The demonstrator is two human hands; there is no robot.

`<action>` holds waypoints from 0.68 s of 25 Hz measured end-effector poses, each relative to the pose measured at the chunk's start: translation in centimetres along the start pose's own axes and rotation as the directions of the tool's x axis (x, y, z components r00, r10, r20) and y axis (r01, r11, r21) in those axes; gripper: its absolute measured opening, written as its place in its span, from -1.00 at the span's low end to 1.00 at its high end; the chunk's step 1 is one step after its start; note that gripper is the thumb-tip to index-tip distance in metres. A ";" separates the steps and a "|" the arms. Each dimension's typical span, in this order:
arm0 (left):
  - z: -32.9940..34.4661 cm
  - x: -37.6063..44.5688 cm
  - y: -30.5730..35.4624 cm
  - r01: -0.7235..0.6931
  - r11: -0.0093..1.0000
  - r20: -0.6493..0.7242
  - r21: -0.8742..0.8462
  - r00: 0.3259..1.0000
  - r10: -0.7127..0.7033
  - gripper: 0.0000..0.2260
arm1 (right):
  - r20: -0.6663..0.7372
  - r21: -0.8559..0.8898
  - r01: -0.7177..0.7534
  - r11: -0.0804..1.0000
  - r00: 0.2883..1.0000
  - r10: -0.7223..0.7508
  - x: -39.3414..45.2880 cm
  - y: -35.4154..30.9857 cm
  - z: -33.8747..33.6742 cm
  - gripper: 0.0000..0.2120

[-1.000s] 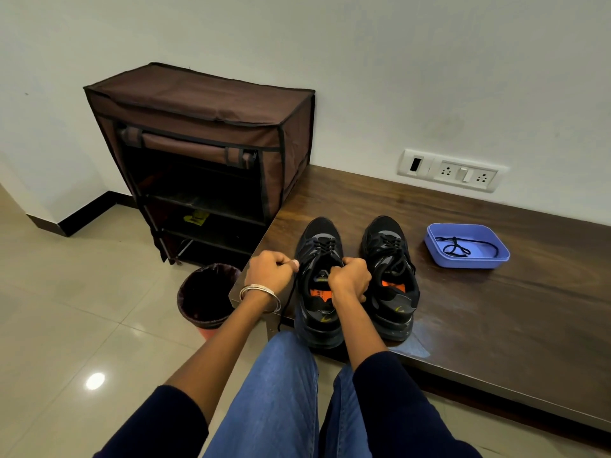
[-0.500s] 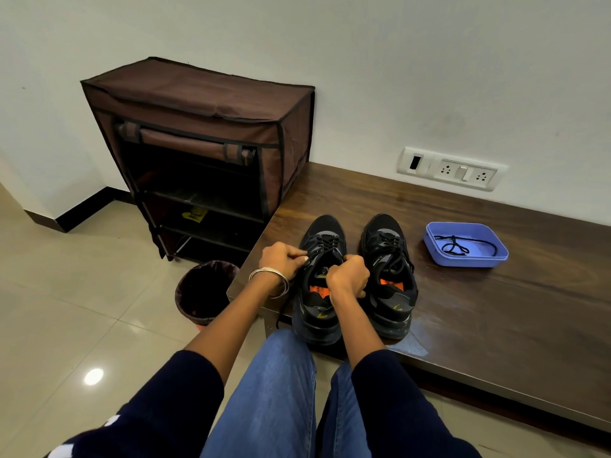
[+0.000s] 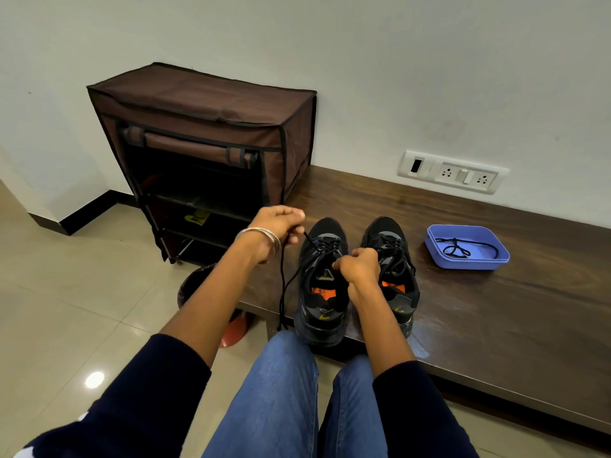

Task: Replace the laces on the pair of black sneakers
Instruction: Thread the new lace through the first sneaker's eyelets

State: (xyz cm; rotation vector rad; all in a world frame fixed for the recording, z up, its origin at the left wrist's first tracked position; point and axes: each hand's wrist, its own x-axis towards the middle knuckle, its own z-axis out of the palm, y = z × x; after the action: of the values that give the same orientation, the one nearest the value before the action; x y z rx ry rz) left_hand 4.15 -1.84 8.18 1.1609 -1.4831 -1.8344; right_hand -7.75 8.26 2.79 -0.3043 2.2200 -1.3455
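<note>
Two black sneakers stand side by side near the front edge of the dark wooden bench, toes toward the wall. My left hand is raised left of the left sneaker and pinches a black lace; its free end hangs down past the bench edge. Over the left sneaker's tongue, my right hand is curled, gripping the lace at the upper eyelets. The right sneaker is laced and partly hidden behind my right wrist. A loose black lace lies in a blue tray to the right.
A brown fabric shoe rack stands against the wall left of the bench. A dark waste bin sits on the tiled floor below my left arm. A white socket panel is on the wall. My jeans-clad knees touch the bench front.
My left hand has moved up and away to the left, drawing the lace out of the left sneaker. My right hand has stayed on the shoe's tongue area.
</note>
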 end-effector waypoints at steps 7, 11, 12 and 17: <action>0.7 -1.7 5.0 0.215 0.766 0.313 -0.606 0.950 -0.018 -0.47 | 0.553 0.289 0.114 0.950 0.791 -0.263 -5.4 -5.5 -0.8 -0.67; -0.3 -0.8 4.1 0.140 0.634 0.193 -0.761 0.981 0.015 -0.32 | 0.489 0.364 0.043 0.931 0.842 -0.230 -4.7 -5.0 -2.2 -0.76; -0.7 -0.5 3.6 0.123 0.603 0.162 -0.788 0.987 0.011 -0.30 | 0.424 0.388 0.042 0.921 0.879 -0.219 -4.0 -5.0 -3.2 -0.78; -2.4 0.9 -0.1 0.076 0.549 0.086 -0.832 0.996 -0.008 -0.21 | 0.106 0.389 0.187 0.902 0.964 -0.245 -0.2 -5.2 -8.3 -0.87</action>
State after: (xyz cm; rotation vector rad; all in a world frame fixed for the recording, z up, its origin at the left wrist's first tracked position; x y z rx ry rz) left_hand 5.78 -3.79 7.73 0.6204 -0.4032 -2.2209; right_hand -12.44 12.13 10.53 -0.5042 1.7939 -1.7681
